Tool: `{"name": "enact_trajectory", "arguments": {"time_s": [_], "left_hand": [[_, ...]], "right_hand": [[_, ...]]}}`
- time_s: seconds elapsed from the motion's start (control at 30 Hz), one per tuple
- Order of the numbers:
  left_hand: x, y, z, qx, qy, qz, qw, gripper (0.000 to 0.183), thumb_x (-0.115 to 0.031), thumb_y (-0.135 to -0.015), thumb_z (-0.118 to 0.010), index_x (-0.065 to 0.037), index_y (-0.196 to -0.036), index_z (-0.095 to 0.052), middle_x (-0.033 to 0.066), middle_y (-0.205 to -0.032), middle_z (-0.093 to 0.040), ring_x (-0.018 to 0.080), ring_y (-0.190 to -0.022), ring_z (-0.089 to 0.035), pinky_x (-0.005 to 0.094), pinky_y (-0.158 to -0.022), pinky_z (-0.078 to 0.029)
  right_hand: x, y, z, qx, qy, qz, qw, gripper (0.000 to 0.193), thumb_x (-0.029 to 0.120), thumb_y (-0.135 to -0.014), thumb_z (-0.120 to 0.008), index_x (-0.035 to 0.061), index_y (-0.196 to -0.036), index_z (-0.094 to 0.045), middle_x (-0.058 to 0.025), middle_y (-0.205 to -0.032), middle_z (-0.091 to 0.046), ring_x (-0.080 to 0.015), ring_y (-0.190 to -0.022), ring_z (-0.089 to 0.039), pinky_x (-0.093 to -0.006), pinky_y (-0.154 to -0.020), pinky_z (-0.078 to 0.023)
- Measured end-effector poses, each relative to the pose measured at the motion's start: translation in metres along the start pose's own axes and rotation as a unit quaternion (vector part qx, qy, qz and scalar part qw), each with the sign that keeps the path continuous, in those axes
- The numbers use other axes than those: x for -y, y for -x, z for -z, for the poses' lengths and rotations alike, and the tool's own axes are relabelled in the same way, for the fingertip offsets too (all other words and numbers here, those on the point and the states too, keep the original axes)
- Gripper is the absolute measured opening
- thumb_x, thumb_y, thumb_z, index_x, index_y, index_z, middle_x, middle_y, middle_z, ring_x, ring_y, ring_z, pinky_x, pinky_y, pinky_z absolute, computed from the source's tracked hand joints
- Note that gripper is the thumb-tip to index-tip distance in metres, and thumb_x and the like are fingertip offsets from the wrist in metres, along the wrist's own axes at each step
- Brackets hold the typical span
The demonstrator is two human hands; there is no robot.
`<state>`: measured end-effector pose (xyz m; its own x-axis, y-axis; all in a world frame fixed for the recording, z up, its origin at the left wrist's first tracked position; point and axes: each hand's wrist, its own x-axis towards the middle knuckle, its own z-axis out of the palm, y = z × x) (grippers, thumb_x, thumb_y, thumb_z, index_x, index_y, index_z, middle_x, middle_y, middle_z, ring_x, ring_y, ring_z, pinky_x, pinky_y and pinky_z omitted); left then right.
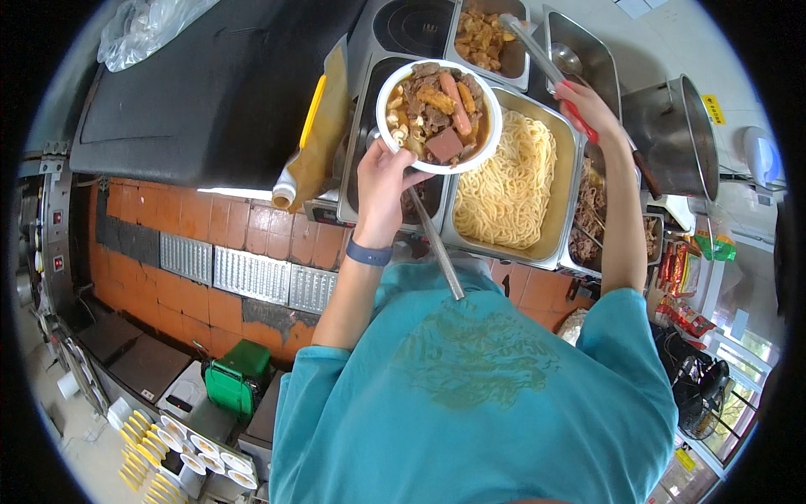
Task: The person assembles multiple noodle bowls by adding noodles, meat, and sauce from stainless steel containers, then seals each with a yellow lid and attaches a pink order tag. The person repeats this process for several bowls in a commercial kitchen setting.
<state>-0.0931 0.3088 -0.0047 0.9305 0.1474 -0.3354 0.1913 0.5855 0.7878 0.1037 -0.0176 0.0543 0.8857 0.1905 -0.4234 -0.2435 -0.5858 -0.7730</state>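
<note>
My left hand (pixel 384 186) grips the near rim of a white bowl (pixel 495 139), tilted slightly toward me. In the bowl are sausage pieces (pixel 457 101), a dark reddish block (pixel 443 145), meat slices and brown broth. My right hand (pixel 592 109) is closed around the red handle of metal tongs (pixel 537 55). The tips of the tongs point to the far left, by a pan of brown chunky food (pixel 480 40). Below the bowl and to its right lies a deep metal pan of noodles (pixel 508 185).
A metal utensil handle (pixel 437 248) sticks out toward me from beneath the bowl. Shredded meat (pixel 590 210) fills a pan at right, near a tall steel pot (pixel 676 134). A cling-film roll (pixel 284 189) lies on the left. Behind, there is a dark counter (pixel 201 92).
</note>
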Motion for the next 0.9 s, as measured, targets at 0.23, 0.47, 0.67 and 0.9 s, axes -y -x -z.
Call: {"name": "enact_trajectory", "arguments": {"time_s": [0.23, 0.47, 0.67, 0.9], "left_hand": [[0.002, -0.008, -0.001, 0.010, 0.007, 0.005, 1.000, 0.015, -0.006, -0.094, -0.053, -0.002, -0.108, -0.055, 0.0119, -0.111, -0.064, 0.0225, -0.106, -0.066, 0.0434, -0.089, -0.060], [0.003, -0.006, -0.007, 0.030, 0.009, 0.026, 0.999, 0.009, -0.005, -0.094, -0.054, -0.004, -0.102, -0.055, 0.0107, -0.109, -0.065, 0.0216, -0.105, -0.066, 0.0438, -0.087, -0.061], [0.004, -0.004, -0.007, 0.034, -0.001, 0.028, 0.999, 0.007, -0.004, -0.093, -0.056, -0.004, -0.100, -0.056, 0.0100, -0.105, -0.066, 0.0220, -0.102, -0.067, 0.0447, -0.087, -0.061], [0.002, -0.005, -0.004, 0.024, 0.014, 0.027, 0.999, 0.010, -0.005, -0.091, -0.058, -0.004, -0.100, -0.055, 0.0085, -0.105, -0.066, 0.0199, -0.100, -0.067, 0.0425, -0.084, -0.061]], "right_hand": [[0.036, 0.162, -0.019, 0.004, -0.001, 0.034, 0.999, 0.029, 0.030, -0.106, -0.047, 0.0044, -0.098, -0.055, 0.0039, -0.055, -0.048, -0.0022, -0.034, -0.035, -0.0187, -0.032, -0.025], [0.059, 0.202, -0.087, 0.027, 0.187, 0.068, 0.980, 0.028, 0.021, -0.096, -0.064, 0.0001, -0.115, -0.060, -0.0070, -0.063, -0.059, -0.0136, -0.047, -0.056, -0.0273, -0.046, -0.042], [0.063, 0.210, -0.091, -0.087, 0.307, 0.119, 0.940, 0.033, 0.020, -0.091, -0.069, -0.0009, -0.114, -0.059, -0.0252, -0.090, -0.068, -0.0435, -0.088, -0.066, -0.0432, -0.072, -0.052], [0.061, 0.201, -0.071, -0.084, 0.204, 0.094, 0.971, 0.026, 0.026, -0.096, -0.065, 0.0028, -0.108, -0.062, -0.0104, -0.066, -0.061, -0.0224, -0.053, -0.060, -0.0320, -0.050, -0.045]]}}
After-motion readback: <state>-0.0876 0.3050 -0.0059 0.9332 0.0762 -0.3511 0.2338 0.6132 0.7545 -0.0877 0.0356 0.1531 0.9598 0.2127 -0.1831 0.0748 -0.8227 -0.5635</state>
